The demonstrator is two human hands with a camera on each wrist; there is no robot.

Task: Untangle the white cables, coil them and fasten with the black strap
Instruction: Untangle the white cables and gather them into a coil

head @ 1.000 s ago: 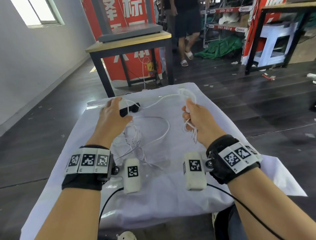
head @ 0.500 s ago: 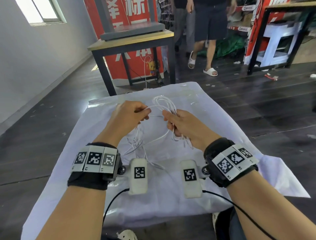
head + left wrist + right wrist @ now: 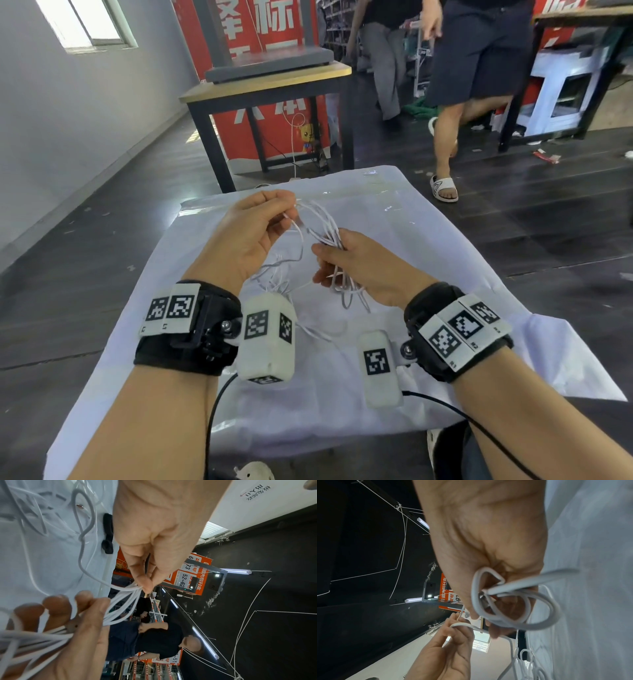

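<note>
Both hands are raised above the white-covered table (image 3: pixel 445 274) with the white cables (image 3: pixel 322 222) stretched between them. My left hand (image 3: pixel 274 212) pinches the far bend of several cable loops (image 3: pixel 130 591) between thumb and fingertips. My right hand (image 3: pixel 342 253) grips the gathered bundle in its fist, and loose loops (image 3: pixel 513 601) hang out below it. More slack cable (image 3: pixel 284 270) trails down onto the cover. The black strap (image 3: pixel 108 534) lies on the cover behind my left hand in the left wrist view; the head view hides it.
A wooden-topped black-framed table (image 3: pixel 267 82) stands beyond the far edge, with red banners behind it. A person in dark shorts and white slippers (image 3: pixel 472 85) walks close to the far right corner. Dark floor surrounds the table.
My left hand left the black strap on the cover and came up to the bundle, where it now pinches the loops. Both hands drew together and rose. The walking person came nearer.
</note>
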